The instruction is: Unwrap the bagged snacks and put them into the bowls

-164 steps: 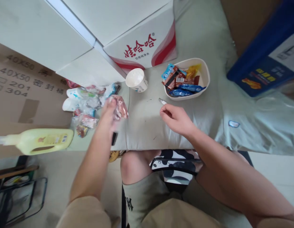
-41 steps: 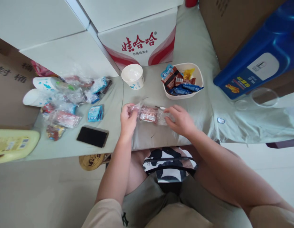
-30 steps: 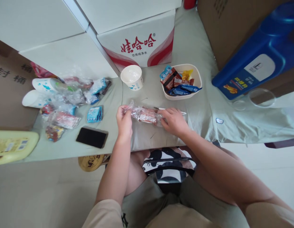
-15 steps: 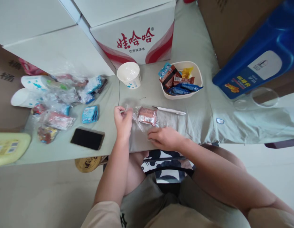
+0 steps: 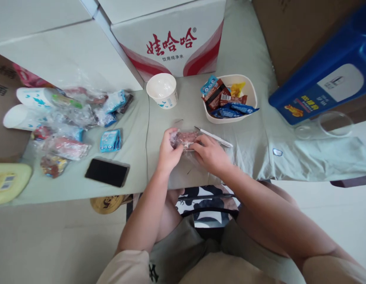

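A reddish-brown snack packet [image 5: 187, 137] in a clear plastic bag lies between my hands, close to the table's front edge. My left hand [image 5: 170, 152] grips its left end, thumb in front and fingers behind. My right hand [image 5: 212, 154] is closed on the right end, the fingertips pressed on the clear plastic. A white pen [image 5: 216, 138] lies slantwise just behind my right hand. Beyond the packet stands a white paper cup [image 5: 162, 91] with clear plastic in it. The cream bowl [image 5: 254, 91] at its right holds brown, blue and yellow snack packets.
On the left lie a black phone [image 5: 107, 172], a small blue packet stack [image 5: 110, 141] and a heap of bagged snacks [image 5: 79, 106] with two paper cups. A white carton [image 5: 173, 47] backs the table. A large blue bottle [image 5: 321, 75] and a clear cup [image 5: 335, 125] are at right.
Both hands have come inward and up to the packet's two ends. Earlier they were apart, holding the spread plastic at left and front right. The view has shifted slightly.
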Available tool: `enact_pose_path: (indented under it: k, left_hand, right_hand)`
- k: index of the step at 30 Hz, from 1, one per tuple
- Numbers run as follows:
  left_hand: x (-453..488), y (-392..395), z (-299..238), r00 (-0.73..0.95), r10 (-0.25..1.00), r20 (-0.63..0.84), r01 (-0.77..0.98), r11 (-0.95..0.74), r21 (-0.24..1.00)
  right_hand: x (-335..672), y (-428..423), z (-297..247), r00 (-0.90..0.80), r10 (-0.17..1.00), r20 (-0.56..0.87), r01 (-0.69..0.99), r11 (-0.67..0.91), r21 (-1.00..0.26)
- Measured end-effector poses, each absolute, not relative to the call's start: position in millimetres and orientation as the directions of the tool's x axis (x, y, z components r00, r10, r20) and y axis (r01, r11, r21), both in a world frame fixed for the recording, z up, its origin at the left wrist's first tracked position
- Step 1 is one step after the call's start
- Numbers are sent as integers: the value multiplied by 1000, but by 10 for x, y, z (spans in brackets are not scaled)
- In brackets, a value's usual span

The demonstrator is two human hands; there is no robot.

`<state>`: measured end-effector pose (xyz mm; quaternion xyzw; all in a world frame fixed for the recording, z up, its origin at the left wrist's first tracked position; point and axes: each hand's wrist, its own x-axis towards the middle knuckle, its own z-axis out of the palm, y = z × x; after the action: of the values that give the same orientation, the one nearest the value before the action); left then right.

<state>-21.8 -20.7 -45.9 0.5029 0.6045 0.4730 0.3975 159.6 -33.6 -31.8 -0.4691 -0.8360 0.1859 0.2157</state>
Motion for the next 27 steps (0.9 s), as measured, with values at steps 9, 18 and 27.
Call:
enact_pose_path:
  k: [9,18,27]
  left_hand:
    - [-183,-241,-350,-98,984,-149,-296,115,948]
    - [-187,-234,-339,-28,997,-70,-389,54,920]
    - [-280,-217,-101,31,971,-239,-511,221,831]
  right_hand:
    - [1445,-346,-436,-355,903,240,737,429,-523]
    - [1308,-212,-554,-327,893,310,689,450,-568]
    - [1315,-133,-474,-250,951,181,460,281,-842]
